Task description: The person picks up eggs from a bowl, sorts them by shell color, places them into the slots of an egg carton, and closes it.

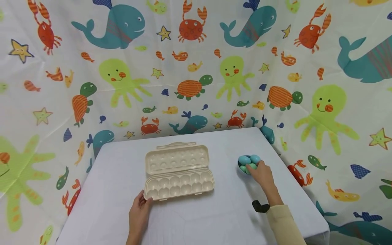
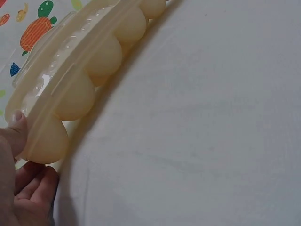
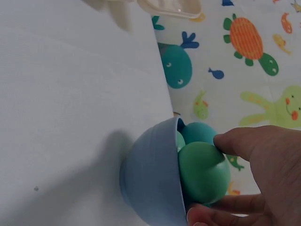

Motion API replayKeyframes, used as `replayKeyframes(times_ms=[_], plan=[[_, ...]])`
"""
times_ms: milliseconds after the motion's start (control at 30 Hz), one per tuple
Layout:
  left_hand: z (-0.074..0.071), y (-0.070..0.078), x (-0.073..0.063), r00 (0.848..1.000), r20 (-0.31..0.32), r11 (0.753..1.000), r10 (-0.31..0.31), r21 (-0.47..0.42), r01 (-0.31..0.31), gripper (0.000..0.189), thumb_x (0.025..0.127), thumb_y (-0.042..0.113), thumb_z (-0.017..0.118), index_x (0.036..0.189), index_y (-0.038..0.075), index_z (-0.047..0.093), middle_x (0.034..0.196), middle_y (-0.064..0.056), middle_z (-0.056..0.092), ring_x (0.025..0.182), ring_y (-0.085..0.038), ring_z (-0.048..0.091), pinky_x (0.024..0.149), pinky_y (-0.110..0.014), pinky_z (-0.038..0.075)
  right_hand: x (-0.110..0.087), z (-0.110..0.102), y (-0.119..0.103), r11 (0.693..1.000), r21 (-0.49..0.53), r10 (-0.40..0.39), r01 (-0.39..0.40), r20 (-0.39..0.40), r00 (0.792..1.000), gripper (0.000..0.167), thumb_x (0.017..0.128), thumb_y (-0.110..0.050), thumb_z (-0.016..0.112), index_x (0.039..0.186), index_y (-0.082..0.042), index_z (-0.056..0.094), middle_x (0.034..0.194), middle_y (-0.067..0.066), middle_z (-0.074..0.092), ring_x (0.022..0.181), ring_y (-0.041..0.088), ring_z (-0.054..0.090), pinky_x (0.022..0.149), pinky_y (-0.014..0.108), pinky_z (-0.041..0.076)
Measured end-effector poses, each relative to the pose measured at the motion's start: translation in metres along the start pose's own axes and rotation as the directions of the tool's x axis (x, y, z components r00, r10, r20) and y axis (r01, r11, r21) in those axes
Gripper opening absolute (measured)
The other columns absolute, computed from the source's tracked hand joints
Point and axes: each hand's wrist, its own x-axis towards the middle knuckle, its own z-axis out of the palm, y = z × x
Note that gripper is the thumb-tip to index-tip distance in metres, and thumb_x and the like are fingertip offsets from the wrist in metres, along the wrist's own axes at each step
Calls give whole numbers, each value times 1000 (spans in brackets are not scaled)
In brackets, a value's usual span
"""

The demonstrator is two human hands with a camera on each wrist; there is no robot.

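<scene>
An open cream plastic egg carton (image 1: 180, 197) with cupped hollows lies on the table, its lid (image 1: 177, 159) folded back. My left hand (image 1: 139, 212) holds its near left corner; in the left wrist view the thumb (image 2: 18, 126) is on the rim and the curled fingers (image 2: 40, 186) are under the end cup. At the right, a light blue bowl (image 3: 153, 172) contains several blue and green toy eggs. My right hand (image 1: 262, 174) reaches into the bowl and pinches a green egg (image 3: 204, 172) between thumb and fingers. A blue egg (image 3: 200, 133) sits behind it.
A white cloth covers the table (image 1: 190, 224). Around its back and sides hangs a curtain (image 1: 190, 68) printed with sea animals. A black strap piece (image 1: 260, 206) shows by the right sleeve (image 1: 283, 223).
</scene>
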Motion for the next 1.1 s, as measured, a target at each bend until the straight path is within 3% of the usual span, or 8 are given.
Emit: replayKeyframes(times_ms=[67, 167, 300, 467, 633, 733, 867, 1100], plan=[[-1, -5, -3, 1000, -25, 998, -8, -62, 7, 62, 96, 31, 68, 148, 3, 45, 139, -23, 58, 114, -7, 61, 84, 7, 39, -1, 3, 0, 1000, 2, 1, -1, 10, 1000, 66, 95, -46, 59, 122, 14, 49, 117, 37, 60, 100, 45, 63, 79, 53, 56], [-3, -13, -7, 999, -45, 994, -12, -108, 7, 64, 94, 33, 71, 145, 4, 49, 137, -23, 60, 99, 16, 53, 82, 6, 42, -4, 7, 0, 1000, 6, 5, -6, 27, 1000, 70, 94, -47, 59, 125, 15, 48, 120, 38, 59, 102, 45, 63, 80, 54, 56], [-5, -22, -12, 999, -52, 997, 5, -72, -9, 66, 92, 39, 72, 145, 4, 51, 138, -22, 60, 94, 26, 47, 81, 6, 43, -8, 10, 2, 1000, 10, 23, -23, 48, 999, 72, 95, -48, 58, 129, 15, 46, 125, 39, 57, 107, 48, 61, 83, 55, 55], [-6, -32, -16, 993, -80, 995, 85, -52, -90, 56, 95, 30, 70, 142, 3, 54, 139, -21, 60, 101, 28, 46, 84, 5, 44, -12, 12, 4, 1000, 11, 15, -15, 49, 999, 68, 96, -46, 55, 127, 14, 48, 125, 38, 58, 108, 47, 61, 85, 56, 55], [-9, -30, -10, 981, -104, 986, 164, -23, -167, 52, 94, 23, 71, 140, 2, 56, 133, -21, 63, 103, 25, 48, 85, 4, 44, -9, 10, 1, 999, 38, 10, -12, 52, 999, 65, 96, -44, 55, 125, 15, 50, 114, 35, 62, 93, 39, 65, 70, 44, 57], [-10, -25, -3, 982, -97, 981, 161, -89, -170, 53, 93, 23, 72, 139, 2, 56, 132, -21, 64, 104, 18, 54, 86, 2, 46, -6, 3, -3, 998, 63, 22, -26, 53, 998, 66, 97, -45, 55, 128, 13, 49, 107, 30, 65, 80, 29, 66, 61, 33, 53], [-7, -23, 1, 985, -102, 966, 137, -206, -155, 52, 90, 20, 76, 136, 1, 59, 130, -24, 65, 102, 11, 60, 86, -2, 50, -7, -8, -9, 996, 74, 39, -44, 61, 997, 70, 97, -46, 53, 134, 14, 44, 102, 28, 67, 68, 21, 67, 55, 28, 49], [0, -24, 3, 983, -144, 948, 117, -280, -154, 50, 87, 13, 79, 131, -1, 60, 126, -26, 66, 101, 7, 64, 85, -5, 53, -12, -13, -36, 993, 116, 8, -15, 58, 998, 72, 97, -44, 54, 141, 12, 40, 103, 28, 69, 69, 19, 69, 60, 30, 54]])
